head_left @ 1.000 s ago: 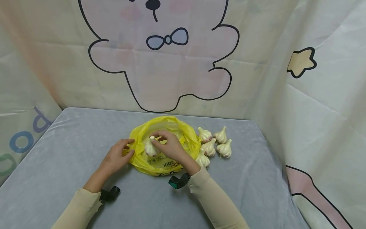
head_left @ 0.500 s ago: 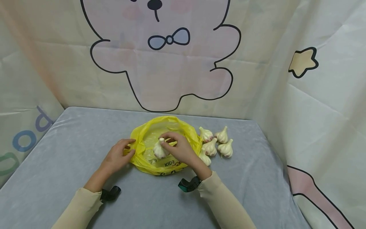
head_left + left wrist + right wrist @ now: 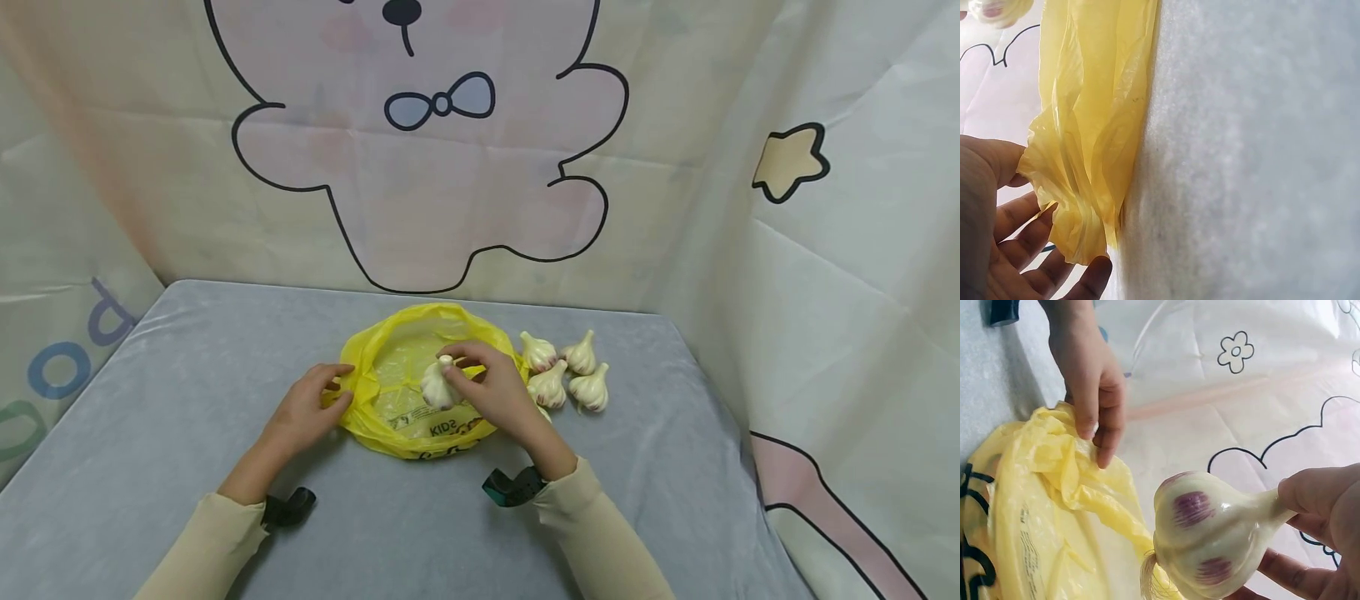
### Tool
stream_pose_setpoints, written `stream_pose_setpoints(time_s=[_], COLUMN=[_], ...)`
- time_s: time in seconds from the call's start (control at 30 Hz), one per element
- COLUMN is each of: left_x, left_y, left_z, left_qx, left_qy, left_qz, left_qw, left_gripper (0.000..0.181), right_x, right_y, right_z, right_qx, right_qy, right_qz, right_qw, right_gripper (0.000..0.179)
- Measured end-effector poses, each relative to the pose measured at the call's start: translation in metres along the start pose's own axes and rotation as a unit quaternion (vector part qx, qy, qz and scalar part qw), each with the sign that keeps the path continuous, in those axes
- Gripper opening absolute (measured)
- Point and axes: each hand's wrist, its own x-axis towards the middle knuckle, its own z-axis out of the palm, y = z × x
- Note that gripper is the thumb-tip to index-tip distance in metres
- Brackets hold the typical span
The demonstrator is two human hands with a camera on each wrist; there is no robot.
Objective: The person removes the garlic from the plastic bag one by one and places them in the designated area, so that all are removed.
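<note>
A garlic bulb point(image 3: 439, 385) with purple streaks hangs from my right hand point(image 3: 497, 388), pinched by its stem above the mouth of a yellow plastic bag point(image 3: 363, 421). The right wrist view shows the bulb point(image 3: 1210, 534) close up, with thin roots at its base. My left hand point(image 3: 309, 408) grips the left rim of the bag, thumb and fingers on either side of the crumpled plastic point(image 3: 1075, 206). Printed letters show on the bag's inside. Right beside the bag, several more garlic bulbs point(image 3: 548, 386) sit on the table, one partly hidden by my right hand.
A grey cloth point(image 3: 225, 350) covers the table, whose back edge meets a printed curtain point(image 3: 450, 208). Another curtain point(image 3: 840, 292) hangs along the right side. Each wrist wears a dark camera point(image 3: 288, 508).
My right hand has moved right over the bag, carrying the garlic bulb from near the left rim towards the right side. The left hand has stayed on the bag's rim.
</note>
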Motion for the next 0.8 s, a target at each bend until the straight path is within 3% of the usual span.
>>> stream_pose_setpoints(time_s=[0.8], left_x=[-0.003], left_y=[-0.002], left_z=[0.0], left_qx=[-0.003], left_qy=[0.004], left_qz=[0.003], left_qw=[1.0], left_gripper=[0.043], right_x=[-0.012], right_y=[0.007], right_z=[-0.049], right_qx=[-0.04], right_qy=[0.062], right_qz=[-0.008], right_qw=[0.9972], right_gripper=[0.022])
